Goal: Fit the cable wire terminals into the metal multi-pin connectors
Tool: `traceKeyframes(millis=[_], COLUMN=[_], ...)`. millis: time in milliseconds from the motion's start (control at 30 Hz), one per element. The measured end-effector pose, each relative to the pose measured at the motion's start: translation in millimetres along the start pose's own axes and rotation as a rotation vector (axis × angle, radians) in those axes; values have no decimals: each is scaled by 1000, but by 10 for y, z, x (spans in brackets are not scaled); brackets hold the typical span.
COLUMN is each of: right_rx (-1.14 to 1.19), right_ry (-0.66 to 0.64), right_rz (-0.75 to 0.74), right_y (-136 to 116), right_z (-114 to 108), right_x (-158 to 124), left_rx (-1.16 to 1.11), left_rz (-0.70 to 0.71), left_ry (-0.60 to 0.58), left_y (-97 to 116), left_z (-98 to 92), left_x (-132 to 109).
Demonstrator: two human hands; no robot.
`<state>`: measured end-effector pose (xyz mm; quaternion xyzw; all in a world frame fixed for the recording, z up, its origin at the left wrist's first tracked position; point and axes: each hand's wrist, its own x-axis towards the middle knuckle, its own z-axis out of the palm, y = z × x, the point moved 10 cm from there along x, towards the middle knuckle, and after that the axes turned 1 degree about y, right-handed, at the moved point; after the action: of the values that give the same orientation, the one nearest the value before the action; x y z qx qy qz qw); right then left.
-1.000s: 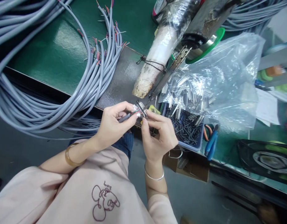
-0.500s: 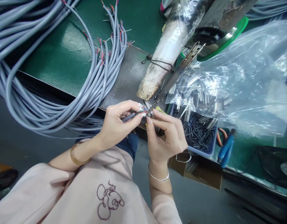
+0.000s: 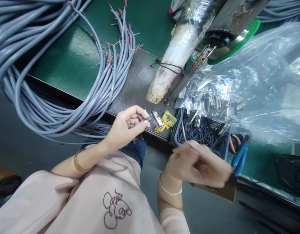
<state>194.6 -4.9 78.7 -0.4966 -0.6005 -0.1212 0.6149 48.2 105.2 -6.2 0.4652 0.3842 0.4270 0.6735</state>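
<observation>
My left hand is closed in a pinch on the stripped end of a grey cable, with a small pin connector at its coloured wires. It hovers at the bench's front edge beside a yellow clip. My right hand is smeared by motion, low over the front of the blue tray of dark connectors; its fingers cannot be read. A wrapped iron-like tool points down toward the connector.
Coils of grey cable with stripped ends cover the green bench at left. A clear plastic bag of connectors lies at right above the tray. Blue-handled pliers rest right of the tray. A cardboard box sits under the bench edge.
My right hand has let go of the connector and swung down and right toward the tray. My left hand keeps the cable end and connector in place.
</observation>
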Motion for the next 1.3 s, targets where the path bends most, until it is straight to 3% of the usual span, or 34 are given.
traceKeyframes(millis=[67, 133, 367, 567, 733, 1100, 1300], right_rx=[60, 32, -194, -177, -177, -129, -180], right_ry=[101, 99, -285, -279, -324, -290, -318], right_rz=[-24, 3, 7, 29, 26, 56, 5], right_y=[-14, -9, -118, -80, -39, 2, -42], right_z=[-129, -126, 342, 410, 469, 492, 487], right_x=[-12, -23, -58, -40, -22, 49, 12], left_rx=[-43, -51, -31, 68, 151, 211, 199], left_rz=[-46, -74, 0, 175, 184, 296, 199], left_ry=[-32, -40, -43, -7, 66, 43, 24], left_y=[-31, -52, -12, 115, 125, 311, 205], left_z=[19, 22, 2, 3, -20, -7, -10], left_x=[-6, -12, -23, -48, -14, 18, 48])
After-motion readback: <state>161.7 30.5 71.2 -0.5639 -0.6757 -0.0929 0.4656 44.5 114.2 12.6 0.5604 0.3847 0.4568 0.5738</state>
